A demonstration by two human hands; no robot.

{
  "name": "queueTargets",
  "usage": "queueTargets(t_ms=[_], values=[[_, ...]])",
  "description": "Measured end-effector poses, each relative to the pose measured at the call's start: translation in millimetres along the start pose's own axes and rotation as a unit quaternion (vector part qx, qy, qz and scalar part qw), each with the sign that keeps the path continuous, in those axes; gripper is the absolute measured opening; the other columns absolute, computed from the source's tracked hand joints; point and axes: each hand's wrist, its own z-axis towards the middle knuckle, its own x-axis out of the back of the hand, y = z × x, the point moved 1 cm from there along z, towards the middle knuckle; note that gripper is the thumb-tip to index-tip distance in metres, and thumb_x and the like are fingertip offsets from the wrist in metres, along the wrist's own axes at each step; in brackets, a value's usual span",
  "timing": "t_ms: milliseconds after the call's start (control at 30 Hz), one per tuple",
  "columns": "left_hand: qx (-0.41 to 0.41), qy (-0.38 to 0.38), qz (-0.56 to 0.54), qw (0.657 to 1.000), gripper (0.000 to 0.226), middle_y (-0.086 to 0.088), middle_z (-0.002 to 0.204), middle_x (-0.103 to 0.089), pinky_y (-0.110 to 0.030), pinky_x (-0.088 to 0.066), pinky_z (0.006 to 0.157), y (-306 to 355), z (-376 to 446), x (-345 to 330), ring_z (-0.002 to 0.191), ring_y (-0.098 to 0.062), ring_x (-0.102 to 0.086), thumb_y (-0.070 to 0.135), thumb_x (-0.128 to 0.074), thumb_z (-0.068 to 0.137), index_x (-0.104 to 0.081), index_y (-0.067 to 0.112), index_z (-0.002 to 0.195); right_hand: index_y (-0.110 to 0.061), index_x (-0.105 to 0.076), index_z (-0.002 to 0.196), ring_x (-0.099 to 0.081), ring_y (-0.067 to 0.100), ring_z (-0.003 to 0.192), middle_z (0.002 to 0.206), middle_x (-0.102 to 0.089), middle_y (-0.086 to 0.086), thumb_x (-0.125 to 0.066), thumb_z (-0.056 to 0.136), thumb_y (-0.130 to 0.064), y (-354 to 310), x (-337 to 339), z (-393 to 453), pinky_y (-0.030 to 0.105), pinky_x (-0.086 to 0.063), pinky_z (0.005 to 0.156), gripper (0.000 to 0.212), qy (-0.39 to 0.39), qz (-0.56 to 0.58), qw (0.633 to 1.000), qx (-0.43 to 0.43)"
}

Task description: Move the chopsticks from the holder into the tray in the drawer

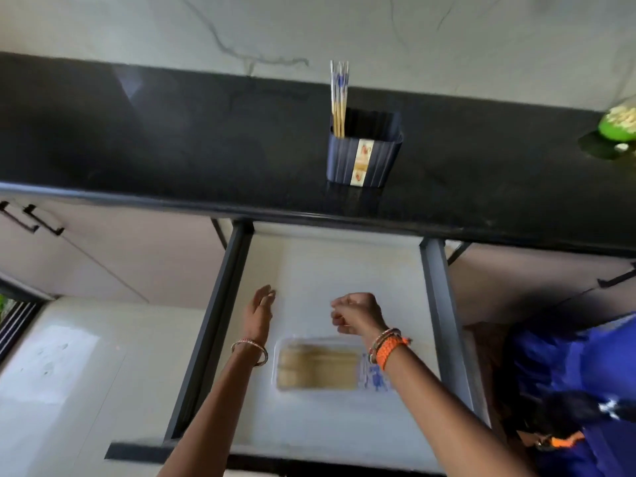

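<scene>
A dark blue ribbed holder (364, 156) stands on the black counter, with several chopsticks (339, 98) upright in its left corner, blue-and-white at their tops. Below, the drawer (344, 270) is pulled out. A clear tray (285, 364) lies in it with several chopsticks (318, 366) laid flat inside. My left hand (258, 313) hovers flat over the drawer, left of and beyond the tray, fingers together and holding nothing. My right hand (358, 313) is loosely curled above the drawer, just beyond the tray; nothing shows in it.
The black counter (172, 149) runs across the view with a pale marbled wall behind. A green bowl of something pale (617, 123) sits at the counter's far right. Cabinet doors with black handles (34, 220) are at left. A person in blue (585, 390) crouches at lower right.
</scene>
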Motion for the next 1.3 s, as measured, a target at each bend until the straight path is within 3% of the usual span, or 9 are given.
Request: queueTargets(t_ms=[167, 300, 400, 567, 700, 800, 1033, 1167, 1300], values=[[-0.194, -0.063, 0.021, 0.979, 0.021, -0.005, 0.1, -0.063, -0.029, -0.048, 0.072, 145.7, 36.1, -61.5, 0.088, -0.017, -0.06, 0.007, -0.041, 0.091, -0.056, 0.015, 0.103, -0.007, -0.066, 0.075, -0.058, 0.013, 0.051, 0.065, -0.063, 0.008, -0.06, 0.084, 0.003, -153.2, 59.4, 22.7, 0.022, -0.052, 0.051, 0.015, 0.032, 0.001, 0.977, 0.211], [-0.271, -0.055, 0.071, 0.958, 0.022, -0.004, 0.103, -0.065, -0.036, -0.053, 0.081, 222.6, 71.3, -101.6, 0.092, -0.014, -0.062, 0.009, -0.044, 0.091, -0.059, 0.015, 0.106, -0.002, -0.071, 0.086, -0.064, 0.01, 0.061, 0.072, -0.067, 0.007, -0.058, 0.086, 0.001, -249.8, 89.9, 55.7, 0.014, -0.056, 0.054, 0.013, 0.104, -0.006, 0.952, 0.289], [-0.303, -0.022, 0.131, 0.944, 0.023, -0.011, 0.108, -0.066, -0.036, -0.052, 0.086, 245.5, 101.2, -121.7, 0.092, -0.019, -0.062, 0.014, -0.049, 0.091, -0.058, 0.012, 0.112, 0.001, -0.071, 0.092, -0.068, 0.017, 0.075, 0.083, -0.069, 0.011, -0.057, 0.088, 0.002, -293.8, 88.0, 91.8, 0.024, -0.059, 0.069, 0.015, 0.114, 0.002, 0.948, 0.296], [-0.317, -0.004, 0.213, 0.924, 0.034, -0.007, 0.119, -0.064, -0.003, -0.038, 0.075, 245.5, 142.0, -140.5, 0.097, -0.008, -0.057, 0.013, -0.055, 0.089, -0.054, 0.011, 0.123, 0.01, -0.067, 0.105, -0.065, 0.026, 0.086, 0.093, -0.065, 0.018, -0.061, 0.086, 0.004, -322.1, 51.9, 152.8, 0.037, -0.057, 0.08, 0.021, 0.035, 0.015, 0.982, 0.186], [-0.316, -0.017, 0.244, 0.917, 0.031, -0.007, 0.115, -0.067, -0.017, -0.044, 0.085, 238.2, 155.6, -143.1, 0.096, -0.007, -0.058, 0.012, -0.054, 0.089, -0.058, 0.012, 0.119, 0.005, -0.065, 0.112, -0.062, 0.025, 0.087, 0.103, -0.067, 0.017, -0.068, 0.084, -0.01, -323.6, 31.0, 177.1, 0.034, -0.054, 0.082, 0.032, -0.007, -0.079, 0.986, 0.144], [-0.312, -0.035, 0.239, 0.919, 0.031, -0.008, 0.112, -0.068, -0.021, -0.049, 0.086, 233.7, 158.9, -143.0, 0.094, -0.008, -0.06, 0.013, -0.057, 0.088, -0.059, 0.009, 0.119, 0.001, -0.07, 0.105, -0.064, 0.021, 0.076, 0.104, -0.072, 0.018, -0.068, 0.084, -0.009, -324.5, 28.3, 183.4, 0.029, -0.054, 0.067, 0.023, 0.001, -0.102, 0.979, 0.178], [-0.304, -0.039, 0.229, 0.924, 0.031, -0.013, 0.111, -0.068, -0.033, -0.053, 0.09, 229.0, 152.1, -145.0, 0.099, -0.018, -0.064, 0.016, -0.058, 0.088, -0.06, 0.005, 0.117, 0.001, -0.071, 0.084, -0.054, 0.003, 0.053, 0.065, -0.061, -0.002, -0.07, 0.085, -0.015, -324.0, 36.1, 176.1, 0.013, -0.041, 0.045, 0.016, 0.053, -0.141, 0.958, 0.243], [-0.302, -0.038, 0.215, 0.928, 0.031, -0.011, 0.11, -0.069, -0.031, -0.053, 0.09, 232.4, 141.2, -143.7, 0.094, -0.013, -0.063, 0.016, -0.058, 0.088, -0.06, 0.007, 0.117, -0.012, -0.053, 0.053, -0.049, 0.005, 0.05, 0.056, -0.052, -0.004, -0.069, 0.085, -0.013, -323.8, 44.0, 165.2, 0.014, -0.031, 0.042, 0.036, 0.092, -0.137, 0.95, 0.264], [-0.316, -0.032, 0.209, 0.925, 0.03, -0.01, 0.112, -0.068, -0.034, -0.052, 0.091, 241.6, 125.9, -135.4, 0.099, -0.016, -0.063, 0.017, -0.057, 0.088, -0.06, 0.008, 0.116, 0.002, -0.073, 0.086, -0.058, 0.009, 0.062, 0.078, -0.067, 0.008, -0.065, 0.087, -0.011, -335.3, 58.1, 136.5, 0.011, -0.037, 0.048, 0.015, 0.15, -0.071, 0.935, 0.314]])
